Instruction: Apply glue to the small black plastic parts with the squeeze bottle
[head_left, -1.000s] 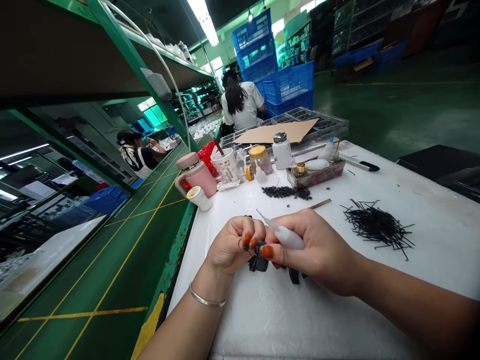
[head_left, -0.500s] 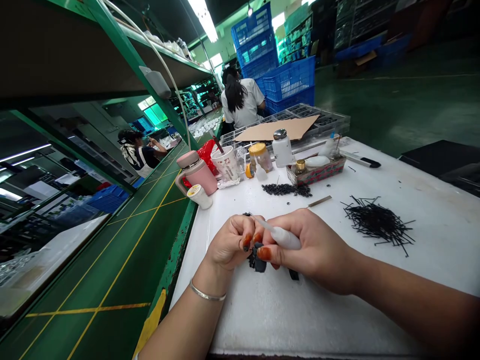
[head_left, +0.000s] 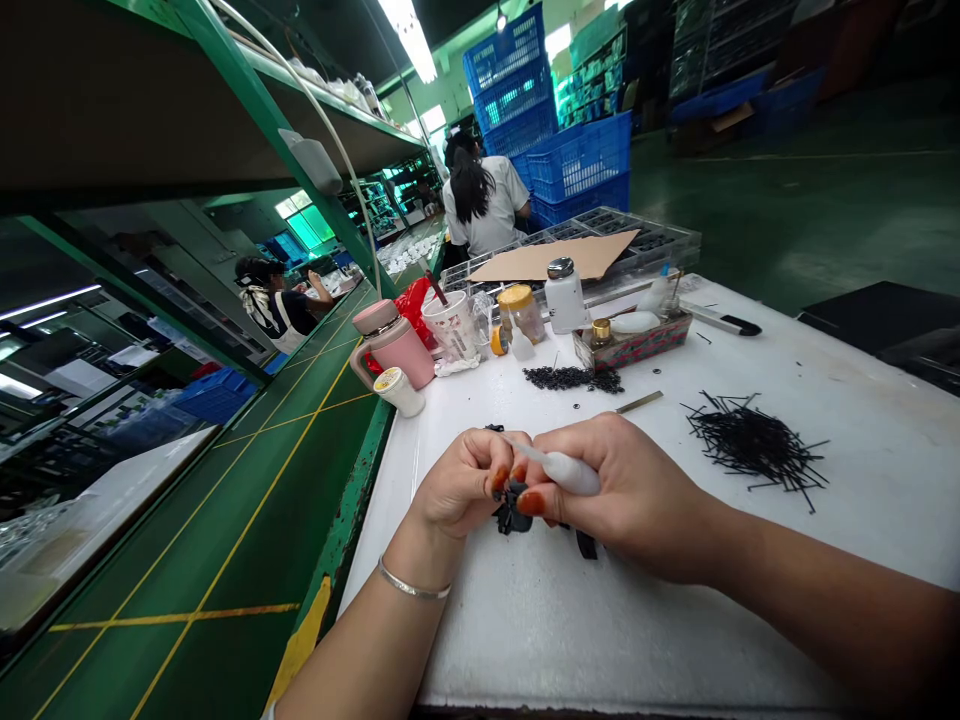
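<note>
My left hand is curled shut and pinches a small black part just above the white table. My right hand grips a small white squeeze bottle, thumb pressed on the black part. The bottle's thin nozzle points left over my left fingers. A black strap-like piece sticks out under my right hand. Both hands touch at the middle of the table's near half.
A heap of thin black rods lies to the right, a pile of small black bits farther back. A pink mug, cups, jars and a white bottle stand behind. Other people work at benches beyond; blue crates are stacked there.
The nozzle tip has dropped lower and closer onto my left fingers. Both hands stay together and have shifted only slightly.
</note>
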